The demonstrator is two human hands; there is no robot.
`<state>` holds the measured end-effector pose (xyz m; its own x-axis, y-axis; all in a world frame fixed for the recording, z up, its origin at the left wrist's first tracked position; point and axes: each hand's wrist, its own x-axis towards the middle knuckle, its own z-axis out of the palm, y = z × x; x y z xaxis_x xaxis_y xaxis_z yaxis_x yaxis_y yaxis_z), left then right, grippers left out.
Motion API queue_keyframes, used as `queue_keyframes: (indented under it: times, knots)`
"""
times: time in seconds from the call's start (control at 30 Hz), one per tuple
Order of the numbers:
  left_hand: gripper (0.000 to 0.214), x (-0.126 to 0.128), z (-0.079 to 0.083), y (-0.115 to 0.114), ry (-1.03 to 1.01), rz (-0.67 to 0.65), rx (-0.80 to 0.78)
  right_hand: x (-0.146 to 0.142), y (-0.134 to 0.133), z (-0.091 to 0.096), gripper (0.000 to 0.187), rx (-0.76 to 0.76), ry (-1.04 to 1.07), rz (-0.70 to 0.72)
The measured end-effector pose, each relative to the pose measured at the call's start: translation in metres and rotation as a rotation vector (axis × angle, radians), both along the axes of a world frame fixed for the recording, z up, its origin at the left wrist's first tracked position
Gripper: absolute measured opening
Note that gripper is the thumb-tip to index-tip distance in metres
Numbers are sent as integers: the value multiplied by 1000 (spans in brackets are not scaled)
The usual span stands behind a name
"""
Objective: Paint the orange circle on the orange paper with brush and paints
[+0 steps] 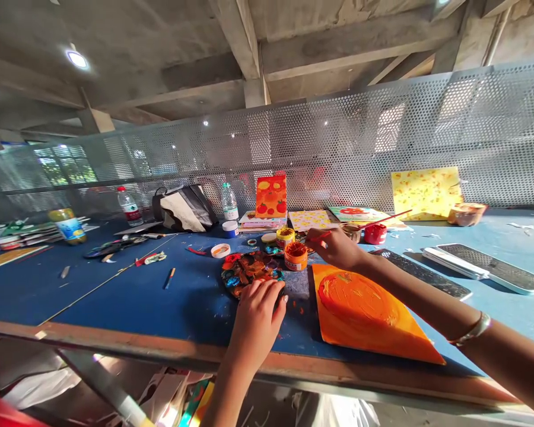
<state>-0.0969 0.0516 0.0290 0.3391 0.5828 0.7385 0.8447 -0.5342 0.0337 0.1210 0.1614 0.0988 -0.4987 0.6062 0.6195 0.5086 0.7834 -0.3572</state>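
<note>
A perforated metal screen (338,148) runs along the far side of a long blue tabletop (115,296). To the right of the tabletop's middle, near its front edge and just under the right forearm, lies an orange-painted board (365,332) bearing a large red-orange circle. A yellow speckled board (427,193) leans against the screen at the far right, and a small tomato painting (270,197) stands upright on a stack of papers. Further left stand a black bag (184,207) and two plastic water bottles (229,201).

The left hand (256,323) rests at the near edge of a paint-smeared palette (249,276), its fingers (276,299) loosely curled and gripping nothing visible. The right hand (333,249) is raised just beyond the orange-painted board, its fingers (314,235) pinched around a thin paintbrush (323,235). The brush's tip is hidden or too small to tell. Just beside that hand stands an open jar of orange paint (296,256), with a jar of yellow paint (285,237) behind it and a jar of red paint (375,233) further right.
</note>
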Motion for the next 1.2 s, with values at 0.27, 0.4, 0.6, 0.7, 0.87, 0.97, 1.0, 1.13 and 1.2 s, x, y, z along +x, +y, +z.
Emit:
queue_keyframes:
  times: [0.27,0.4,0.6,0.7,0.87,0.97,1.0,1.13,1.2]
  knots:
    - [21,0,1,0,-5,2,1,-8,10,1,24,101,-147,43]
    - [20,-1,-1,0,-10,4,7,-8,7,-7,28,152,-140,103]
    - [20,-1,-2,1,-16,8,0,1,0,-20,31,250,-152,156]
    - [20,-1,-3,1,-14,9,5,5,-2,-22,30,312,-192,155]
    - [20,-1,-3,1,-12,19,-3,8,-6,-22,28,323,-218,155]
    - [20,0,-2,1,-12,24,-21,9,-10,-22,28,303,-181,156]
    - [19,0,-2,1,-13,25,-23,9,-11,-21,28,295,-158,158]
    - [20,0,-2,0,-16,21,-16,4,-8,-21,28,259,-140,146]
    - [20,0,-2,0,-17,23,-17,0,-5,-21,28,254,-167,130]
